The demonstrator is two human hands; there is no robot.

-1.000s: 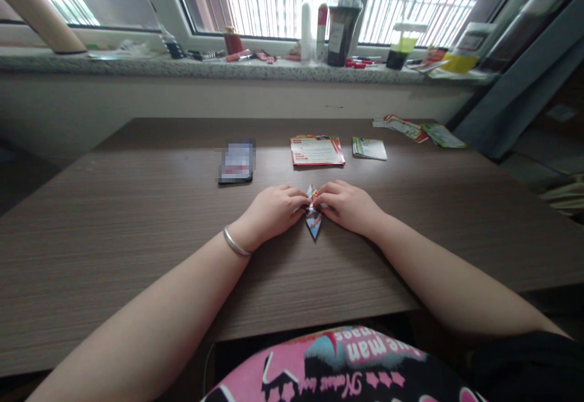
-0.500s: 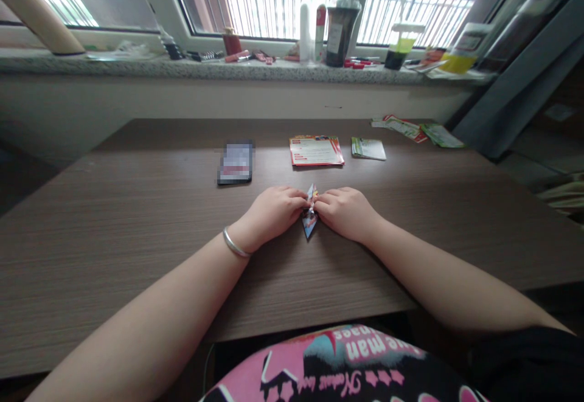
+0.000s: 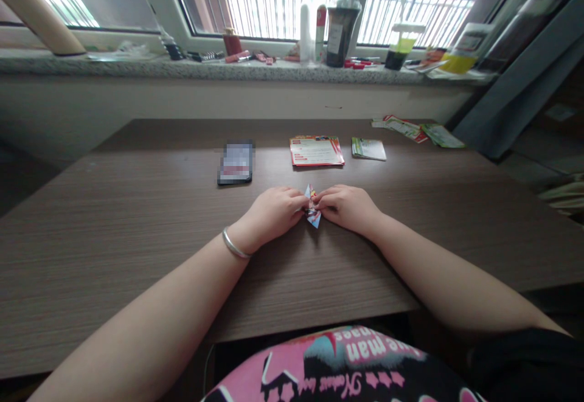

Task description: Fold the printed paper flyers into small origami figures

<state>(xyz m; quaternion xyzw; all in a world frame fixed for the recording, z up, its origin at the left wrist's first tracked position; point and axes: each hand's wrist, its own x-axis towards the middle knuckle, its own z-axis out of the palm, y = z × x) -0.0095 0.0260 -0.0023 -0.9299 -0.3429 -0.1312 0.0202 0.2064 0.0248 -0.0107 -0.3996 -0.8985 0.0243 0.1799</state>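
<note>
Between my hands, low over the front middle of the desk, is a small piece of folded paper [image 3: 312,215] with a colourful print and pointed ends. My left hand [image 3: 279,208] pinches it from the left, its fingertips partly hidden by the paper and the fingers. From the right, my right hand [image 3: 347,207] grips the same paper with thumb and fingers closed. A silver bangle [image 3: 235,244] circles my left wrist.
Behind my hands on the brown desk [image 3: 137,219] lie a phone-like dark device [image 3: 236,163], a stack of printed cards [image 3: 316,151] and a smaller stack [image 3: 368,149]. Loose leaflets [image 3: 406,128] lie far right. The windowsill [image 3: 269,69] carries bottles and cups.
The folded paper has turned, its near tip swinging to the right and looking shorter. My right hand has shifted slightly up; my left hand stays almost still.
</note>
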